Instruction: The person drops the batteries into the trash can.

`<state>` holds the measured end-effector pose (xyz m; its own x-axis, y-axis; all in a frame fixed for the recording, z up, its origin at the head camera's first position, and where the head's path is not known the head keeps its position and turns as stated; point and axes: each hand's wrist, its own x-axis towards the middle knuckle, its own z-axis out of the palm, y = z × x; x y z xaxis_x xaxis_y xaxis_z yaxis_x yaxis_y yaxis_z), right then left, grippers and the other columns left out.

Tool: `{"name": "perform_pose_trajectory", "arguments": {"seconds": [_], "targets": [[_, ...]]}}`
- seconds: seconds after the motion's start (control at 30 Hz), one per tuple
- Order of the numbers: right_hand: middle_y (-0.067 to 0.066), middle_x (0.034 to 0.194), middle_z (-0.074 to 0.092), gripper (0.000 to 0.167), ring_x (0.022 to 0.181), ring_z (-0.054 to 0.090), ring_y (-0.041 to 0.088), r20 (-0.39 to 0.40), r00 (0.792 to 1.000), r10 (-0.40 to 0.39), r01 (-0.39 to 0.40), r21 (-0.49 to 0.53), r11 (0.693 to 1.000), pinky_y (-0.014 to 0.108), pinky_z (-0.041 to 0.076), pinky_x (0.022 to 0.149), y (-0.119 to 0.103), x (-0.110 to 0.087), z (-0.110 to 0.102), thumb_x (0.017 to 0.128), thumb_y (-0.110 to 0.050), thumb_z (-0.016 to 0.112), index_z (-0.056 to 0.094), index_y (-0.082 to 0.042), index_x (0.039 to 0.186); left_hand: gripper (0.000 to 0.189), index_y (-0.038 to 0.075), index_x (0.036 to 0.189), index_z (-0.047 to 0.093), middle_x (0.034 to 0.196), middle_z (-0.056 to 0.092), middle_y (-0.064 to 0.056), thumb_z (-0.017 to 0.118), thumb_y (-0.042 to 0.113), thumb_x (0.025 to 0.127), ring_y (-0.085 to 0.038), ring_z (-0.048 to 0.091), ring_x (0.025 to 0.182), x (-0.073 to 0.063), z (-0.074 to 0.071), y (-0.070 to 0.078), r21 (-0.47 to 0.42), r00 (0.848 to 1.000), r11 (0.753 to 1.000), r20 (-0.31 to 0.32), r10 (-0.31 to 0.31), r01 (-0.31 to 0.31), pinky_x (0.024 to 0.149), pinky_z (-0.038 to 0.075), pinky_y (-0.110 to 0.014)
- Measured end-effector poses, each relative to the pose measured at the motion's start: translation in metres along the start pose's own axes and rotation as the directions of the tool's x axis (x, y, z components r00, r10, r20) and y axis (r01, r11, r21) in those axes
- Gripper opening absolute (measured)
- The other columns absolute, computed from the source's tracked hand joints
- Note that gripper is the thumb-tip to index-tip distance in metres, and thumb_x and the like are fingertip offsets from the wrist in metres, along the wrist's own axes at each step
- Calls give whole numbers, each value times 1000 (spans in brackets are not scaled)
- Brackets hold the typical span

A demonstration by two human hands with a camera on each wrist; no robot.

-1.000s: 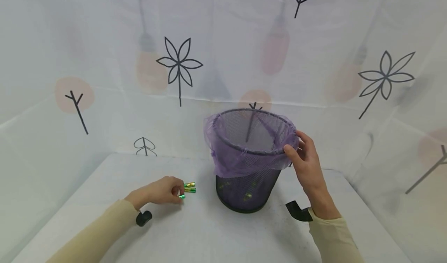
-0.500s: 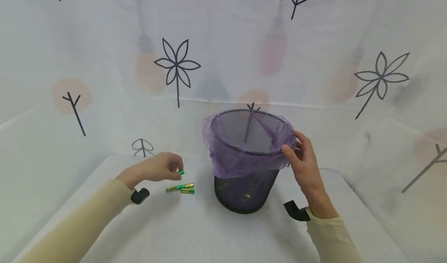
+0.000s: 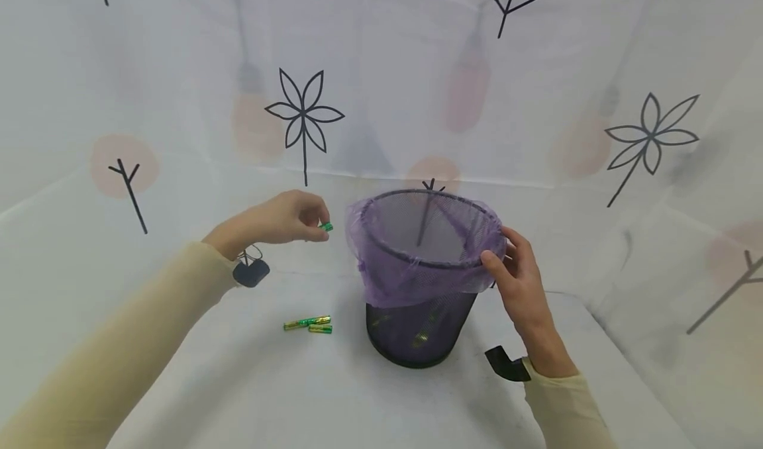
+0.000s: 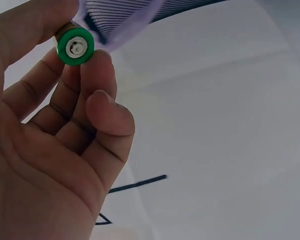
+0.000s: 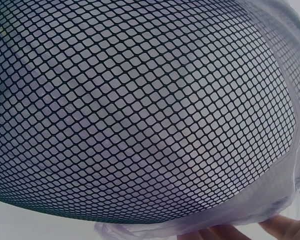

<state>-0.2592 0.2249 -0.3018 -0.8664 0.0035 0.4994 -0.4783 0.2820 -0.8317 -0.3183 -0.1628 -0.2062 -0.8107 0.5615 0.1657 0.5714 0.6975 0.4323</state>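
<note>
My left hand (image 3: 286, 218) pinches a green battery (image 3: 326, 226) between thumb and fingers, raised left of the bin's rim. In the left wrist view the battery's (image 4: 76, 47) green end with its metal terminal faces the camera. A black mesh wastebasket (image 3: 411, 333), lined with a purple plastic bag (image 3: 393, 280) folded over its rim, leans on the table. My right hand (image 3: 521, 280) grips the rim on its right side, thumb in front. Through the mesh show yellowish-green shapes low inside. In the right wrist view the mesh (image 5: 140, 110) fills most of the picture, with fingertips (image 5: 217, 233) at the bag's edge.
Several green and gold batteries (image 3: 306, 322) lie together on the white table (image 3: 334, 402), left of the wastebasket. A white curtain (image 3: 381, 71) printed with plants hangs behind and along the sides. Black wrist mounts (image 3: 508, 364) stick out from the sleeves.
My left hand has picked a battery up from the group on the table and lifted it to about rim height. My right hand stays on the rim.
</note>
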Motion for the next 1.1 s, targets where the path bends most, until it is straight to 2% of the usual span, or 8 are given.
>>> {"name": "perform_pose_trajectory", "arguments": {"seconds": [0.2, 0.4, 0.67, 0.87, 1.1], "targets": [[18, 138, 39, 60, 116, 47, 15, -7, 1000, -12, 12, 8, 1000, 17, 39, 87, 1, 1, -1, 98, -20, 53, 23, -14, 149, 16, 12, 96, 64, 76, 57, -4, 72, 20, 85, -19, 51, 70, 23, -14, 26, -15, 997, 998, -46, 56, -57, 67, 45, -34], [18, 139, 39, 60, 117, 47, 16, -4, 1000, -7, 7, 6, 1000, 17, 40, 88, 1, 2, -1, 97, -20, 53, 23, -15, 149, 18, 12, 97, 64, 77, 60, -4, 72, 20, 84, -19, 53, 72, 47, -13, 54, -28, 995, 995, -34, 98, -99, 69, 45, -33], [17, 139, 39, 61, 119, 46, 18, -2, 1000, 12, -12, 11, 1000, 17, 39, 88, 0, 2, -1, 97, -22, 54, 23, -17, 150, 16, 15, 95, 63, 81, 61, -4, 72, 24, 86, -17, 54, 74, 77, 8, 77, -87, 987, 984, 17, 159, -157, 67, 47, -31], [18, 139, 39, 61, 119, 45, 19, 2, 1000, 17, -17, 15, 1000, 18, 39, 89, 0, 2, 0, 97, -22, 54, 22, -17, 150, 13, 17, 92, 63, 84, 61, -2, 72, 24, 86, -15, 55, 76, 94, 28, 87, -80, 982, 980, 45, 184, -180, 70, 47, -30], [17, 139, 39, 62, 119, 45, 19, -2, 1000, 20, -20, 2, 1000, 19, 39, 89, 0, 1, 1, 97, -23, 54, 22, -17, 150, 14, 13, 95, 63, 88, 63, -2, 71, 21, 87, -15, 59, 78, 108, 49, 96, -98, 974, 974, 80, 212, -203, 71, 48, -27]]}}
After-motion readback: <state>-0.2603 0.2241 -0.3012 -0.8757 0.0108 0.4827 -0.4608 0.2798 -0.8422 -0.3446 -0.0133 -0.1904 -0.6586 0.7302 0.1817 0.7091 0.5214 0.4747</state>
